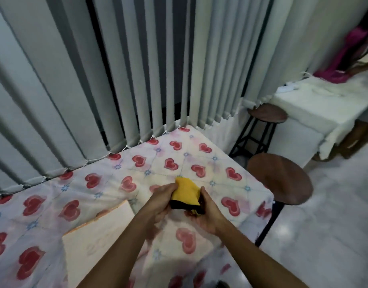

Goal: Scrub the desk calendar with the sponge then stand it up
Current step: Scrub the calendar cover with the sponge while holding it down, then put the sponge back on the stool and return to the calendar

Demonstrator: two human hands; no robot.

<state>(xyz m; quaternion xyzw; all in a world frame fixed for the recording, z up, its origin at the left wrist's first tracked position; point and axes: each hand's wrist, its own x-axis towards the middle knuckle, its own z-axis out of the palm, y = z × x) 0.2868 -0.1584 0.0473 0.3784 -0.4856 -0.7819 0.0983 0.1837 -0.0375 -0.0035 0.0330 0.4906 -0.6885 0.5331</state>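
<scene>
1. Both hands are up over the counter (199, 163), which is covered in a heart-print cloth. My left hand (160, 201) and right hand (206, 213) have the sponge (185, 194) between them, each grip closed on one side of it.
2. Sponge: yellow body, dark scouring layer along the near edge. It is bent and bunched between the fingers, so I judge it soft, light and easily squashed. It is best held across the yellow back with the dark face free to work. It should not slip, though I cannot tell if it is wet.
3. Desk calendar (100, 246): lying flat on the counter, below and to the left of the left grip, just beside the left forearm. A pale face is showing, with an orange edge along the far side. Neither hand is touching it.
4. My guess is thin, light, fairly stiff card that will slide on the cloth under scrubbing. One hand should pin a corner or edge while the other scrubs.
5. To stand it, I would take it by the long edges and lift gently; too much pressure could crease the card.
6. Scrubbing has not started.
</scene>
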